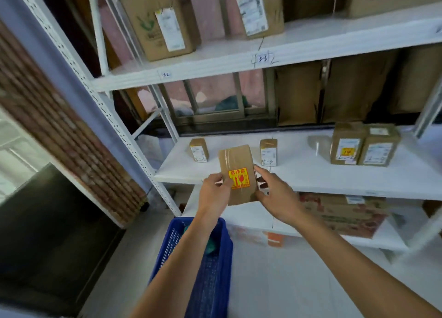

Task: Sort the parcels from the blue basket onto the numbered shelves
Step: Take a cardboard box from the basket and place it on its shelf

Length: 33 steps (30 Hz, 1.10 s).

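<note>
The parcel, a flat brown cardboard packet sealed with clear tape, was held upright between both hands above the front edge of the middle shelf. The left hand gripped its lower left edge, thumb on the front face. The right hand gripped its lower right edge, fingers curled round the side.

A yellow sticker on the parcel front carried red characters and pictograms; the wording was too blurred to read.

Two small boxes stood on the middle shelf behind the parcel: the left box was marked "4-2", the right box "4-3". The upper shelf edge bore tags reading "3-2" and "3-3".

The blue basket stood on the floor below the left forearm. It contained a green item, partly hidden by the arm.
</note>
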Each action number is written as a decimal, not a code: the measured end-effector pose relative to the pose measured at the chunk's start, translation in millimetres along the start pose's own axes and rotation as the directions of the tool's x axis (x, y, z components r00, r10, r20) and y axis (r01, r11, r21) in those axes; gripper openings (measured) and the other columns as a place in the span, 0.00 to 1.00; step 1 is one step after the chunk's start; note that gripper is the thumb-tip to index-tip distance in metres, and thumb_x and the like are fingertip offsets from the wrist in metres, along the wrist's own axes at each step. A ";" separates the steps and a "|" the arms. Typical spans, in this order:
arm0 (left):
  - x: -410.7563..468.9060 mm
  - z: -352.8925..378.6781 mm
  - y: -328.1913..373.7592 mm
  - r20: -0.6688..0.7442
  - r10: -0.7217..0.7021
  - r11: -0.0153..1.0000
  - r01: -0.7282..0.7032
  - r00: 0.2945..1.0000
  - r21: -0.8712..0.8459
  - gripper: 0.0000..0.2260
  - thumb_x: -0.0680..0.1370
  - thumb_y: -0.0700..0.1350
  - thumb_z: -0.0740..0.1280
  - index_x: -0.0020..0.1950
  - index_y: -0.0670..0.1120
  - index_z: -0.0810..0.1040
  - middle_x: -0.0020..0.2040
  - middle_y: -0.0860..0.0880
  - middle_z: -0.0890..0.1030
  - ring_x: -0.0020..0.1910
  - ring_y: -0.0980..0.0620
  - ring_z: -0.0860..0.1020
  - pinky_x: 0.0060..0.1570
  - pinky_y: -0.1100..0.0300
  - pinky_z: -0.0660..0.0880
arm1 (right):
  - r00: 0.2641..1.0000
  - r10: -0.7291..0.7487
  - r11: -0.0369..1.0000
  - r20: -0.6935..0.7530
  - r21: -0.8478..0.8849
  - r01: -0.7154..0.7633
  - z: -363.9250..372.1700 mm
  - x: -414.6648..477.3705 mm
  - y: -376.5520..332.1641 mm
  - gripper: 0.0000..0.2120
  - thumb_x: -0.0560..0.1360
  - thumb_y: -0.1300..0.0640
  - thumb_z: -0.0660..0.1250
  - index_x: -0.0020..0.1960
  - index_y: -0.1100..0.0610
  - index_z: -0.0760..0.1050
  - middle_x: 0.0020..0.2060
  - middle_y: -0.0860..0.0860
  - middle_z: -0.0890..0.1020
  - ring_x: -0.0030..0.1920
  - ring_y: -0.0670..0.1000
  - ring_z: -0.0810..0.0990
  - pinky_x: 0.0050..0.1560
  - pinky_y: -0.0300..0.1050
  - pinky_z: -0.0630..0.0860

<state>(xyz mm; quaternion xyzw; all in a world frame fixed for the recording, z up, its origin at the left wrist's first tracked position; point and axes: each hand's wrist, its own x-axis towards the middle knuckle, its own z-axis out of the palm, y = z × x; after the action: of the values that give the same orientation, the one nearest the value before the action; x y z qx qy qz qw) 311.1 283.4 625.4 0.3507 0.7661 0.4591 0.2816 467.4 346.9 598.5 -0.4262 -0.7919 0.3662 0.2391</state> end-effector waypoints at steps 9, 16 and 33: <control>-7.9 -6.5 58.7 0.027 0.133 0.990 -0.131 0.991 -0.056 0.16 0.80 0.58 0.65 0.65 0.54 0.75 0.61 0.53 0.79 0.60 0.54 0.76 0.62 0.47 0.76 | 0.981 -0.030 0.998 -0.190 0.055 0.041 -49.2 -12.6 -42.1 0.29 0.80 0.52 0.68 0.77 0.39 0.62 0.67 0.48 0.77 0.64 0.51 0.78 0.64 0.55 0.77; -17.1 -17.3 83.7 0.042 0.106 0.950 -0.089 0.993 -0.299 0.20 0.82 0.63 0.57 0.63 0.50 0.72 0.57 0.50 0.80 0.56 0.50 0.80 0.55 0.54 0.77 | 0.950 0.012 0.992 -0.312 0.125 0.028 -64.4 -13.1 -71.4 0.19 0.80 0.51 0.66 0.70 0.46 0.70 0.61 0.46 0.79 0.62 0.48 0.76 0.57 0.46 0.74; -30.1 -41.3 101.5 0.022 0.210 0.891 -0.182 0.978 -0.416 0.09 0.84 0.53 0.59 0.59 0.51 0.75 0.55 0.51 0.81 0.54 0.56 0.78 0.58 0.56 0.77 | 0.918 0.013 0.932 -0.397 0.336 0.132 -77.2 -30.1 -108.8 0.15 0.86 0.54 0.55 0.71 0.49 0.71 0.62 0.43 0.78 0.63 0.44 0.75 0.54 0.33 0.71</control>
<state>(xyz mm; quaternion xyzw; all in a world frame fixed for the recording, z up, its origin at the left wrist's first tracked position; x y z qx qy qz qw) 326.3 272.3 737.5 0.3739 0.6033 0.6241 0.3266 482.1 310.3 729.4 -0.4156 -0.6610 0.4031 0.4774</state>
